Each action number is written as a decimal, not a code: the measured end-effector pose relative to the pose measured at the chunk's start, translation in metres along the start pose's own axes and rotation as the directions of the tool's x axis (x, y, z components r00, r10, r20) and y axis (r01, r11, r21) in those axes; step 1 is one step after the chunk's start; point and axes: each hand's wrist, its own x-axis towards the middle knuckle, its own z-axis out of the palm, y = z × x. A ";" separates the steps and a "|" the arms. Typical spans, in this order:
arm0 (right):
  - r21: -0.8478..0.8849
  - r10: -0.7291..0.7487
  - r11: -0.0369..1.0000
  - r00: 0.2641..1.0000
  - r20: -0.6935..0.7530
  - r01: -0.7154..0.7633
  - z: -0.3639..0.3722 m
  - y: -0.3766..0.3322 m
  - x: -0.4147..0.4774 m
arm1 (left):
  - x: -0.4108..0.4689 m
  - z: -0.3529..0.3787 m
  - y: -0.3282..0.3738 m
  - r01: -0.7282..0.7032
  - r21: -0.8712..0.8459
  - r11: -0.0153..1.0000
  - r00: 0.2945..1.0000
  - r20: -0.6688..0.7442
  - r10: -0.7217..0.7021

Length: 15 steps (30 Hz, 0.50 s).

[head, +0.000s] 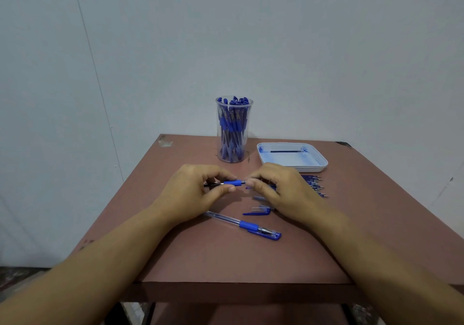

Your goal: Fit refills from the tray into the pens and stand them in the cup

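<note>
— How are the hands seen?
— The left hand (190, 191) is curled round a pen (232, 182), which is pinched at its blue grip between thumb and forefinger. The right hand (281, 191) is curled as well, and the pen's tip end is pinched by its fingertips. The pen is held level just above the table (213, 262), near its middle, with the two hands almost touching.

— Where is the cup found?
— The clear cup (234, 133) is stood upright near the table's far edge. It is packed with blue pens, caps uppermost.

— And the tray?
— The white tray (313, 168) is set just beside the cup, toward the far right corner. A single dark refill (285, 151) is seen lying along its far wall.

— What else is laid out?
— A capped pen (244, 225) is laid slantwise nearer the near edge, on the near side of the hands, with its cap pointed right. A loose cap (258, 211) is placed between that pen and the right hand. A row of thin pieces (313, 186) with pointed tips is lined up on the near side of the tray and is partly hidden by the right hand. Whether refills are meant cannot be told. One more clear-and-blue piece is half covered by the right fingers and cannot be identified.
</note>
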 end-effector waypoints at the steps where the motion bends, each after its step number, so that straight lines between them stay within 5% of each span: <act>1: 0.016 0.018 1.000 1.000 -0.006 -0.018 0.000 -0.001 -0.001 | 0.000 0.000 0.000 -0.001 -0.002 1.000 1.000 -0.005 0.001; 15: -0.027 0.013 1.000 1.000 0.021 -0.012 0.000 -0.007 0.000 | 0.000 0.001 0.000 0.004 -0.017 1.000 1.000 0.003 -0.004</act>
